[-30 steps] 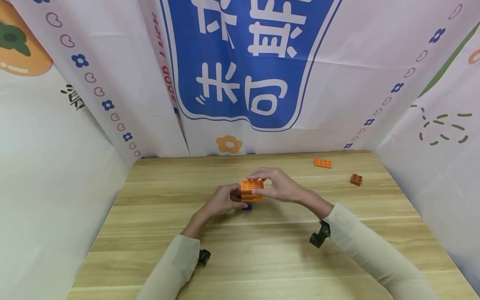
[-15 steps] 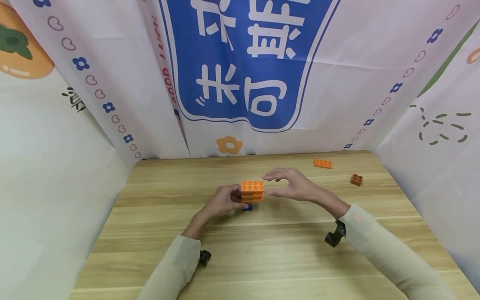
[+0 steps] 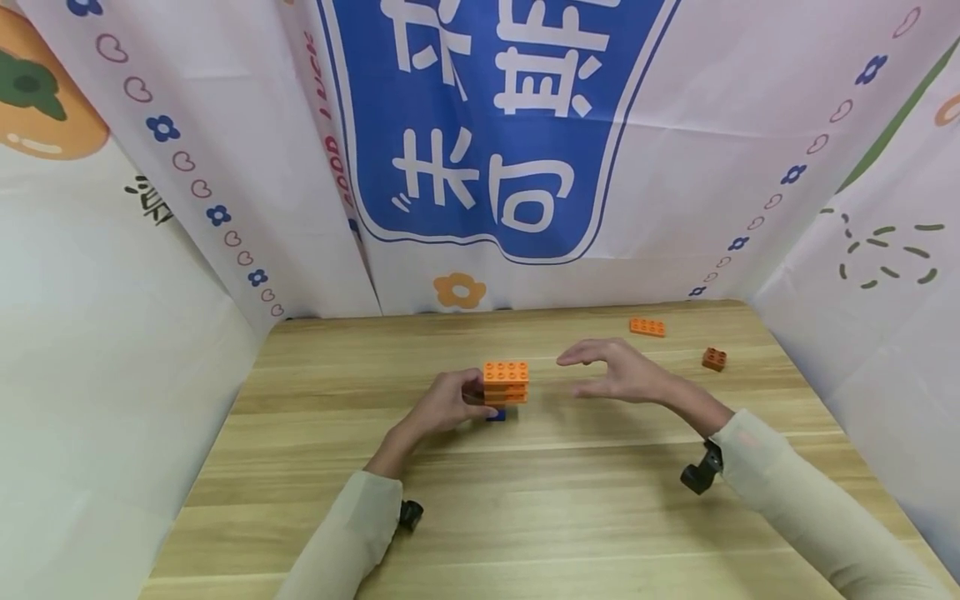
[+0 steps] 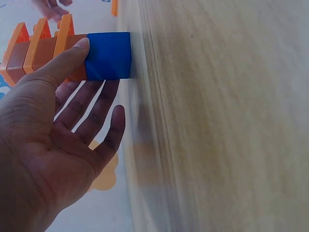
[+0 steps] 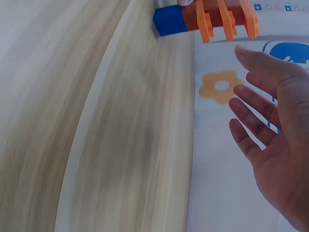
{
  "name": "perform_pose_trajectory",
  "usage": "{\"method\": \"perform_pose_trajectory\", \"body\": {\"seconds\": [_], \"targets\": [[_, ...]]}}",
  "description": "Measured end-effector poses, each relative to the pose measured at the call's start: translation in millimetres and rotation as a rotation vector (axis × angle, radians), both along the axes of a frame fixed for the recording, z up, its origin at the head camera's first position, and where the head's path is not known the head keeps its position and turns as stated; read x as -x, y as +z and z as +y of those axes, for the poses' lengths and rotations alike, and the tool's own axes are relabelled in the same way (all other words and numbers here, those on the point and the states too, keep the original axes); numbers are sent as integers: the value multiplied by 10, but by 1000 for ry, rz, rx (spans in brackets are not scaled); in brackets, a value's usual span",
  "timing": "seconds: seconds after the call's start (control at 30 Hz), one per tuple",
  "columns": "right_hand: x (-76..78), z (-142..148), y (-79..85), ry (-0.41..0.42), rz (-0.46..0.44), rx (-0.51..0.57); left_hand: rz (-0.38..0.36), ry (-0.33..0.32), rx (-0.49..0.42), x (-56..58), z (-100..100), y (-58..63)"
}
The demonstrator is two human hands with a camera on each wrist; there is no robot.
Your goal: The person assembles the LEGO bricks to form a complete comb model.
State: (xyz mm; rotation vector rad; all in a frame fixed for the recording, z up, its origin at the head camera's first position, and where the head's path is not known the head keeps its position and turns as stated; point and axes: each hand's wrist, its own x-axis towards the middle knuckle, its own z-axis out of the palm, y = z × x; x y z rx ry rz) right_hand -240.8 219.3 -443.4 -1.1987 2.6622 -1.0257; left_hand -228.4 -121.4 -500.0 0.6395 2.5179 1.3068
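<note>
A tower of building bricks (image 3: 506, 372) stands at mid-table, with a blue brick (image 4: 109, 56) at its foot. Above the blue one, brown bricks (image 5: 190, 17) alternate with wider orange plates (image 5: 204, 23) that jut out to the right. My left hand (image 3: 447, 400) grips the lower tower, its thumb near the joint between the blue and the lowest brown brick; its fingertips are partly hidden behind. To the right of the tower, apart from it, my right hand (image 3: 622, 372) hangs over the table, fingers and thumb spread, holding nothing.
A loose orange plate (image 3: 647, 327) lies toward the back right of the wooden table (image 3: 525, 517). Closer to the right edge is a small brown brick (image 3: 715, 359). Printed cloth (image 3: 675, 167) rises behind the table and at both sides.
My right hand has let go of the top orange plate and drawn back to the right. That plate now sits on the tower. My left hand has stayed in place.
</note>
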Motion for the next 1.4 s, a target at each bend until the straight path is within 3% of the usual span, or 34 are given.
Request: {"method": "perform_pose_trajectory", "body": {"seconds": [0.2, 0.53, 0.9, 1.4], "targets": [[31, 158, 5, 25, 18, -16, 1, -6, -12, 3, -7, 1], [68, 455, -61, -20, -34, -84, -7, 7, -4, -10, 7, 16], [127, 738, -52, -26, -22, -103, 0, 7, -15, -19, -1, 5], [204, 1049, -70, -125, -57, -188, -2, -14, -24, -11, -19, -5]]}}
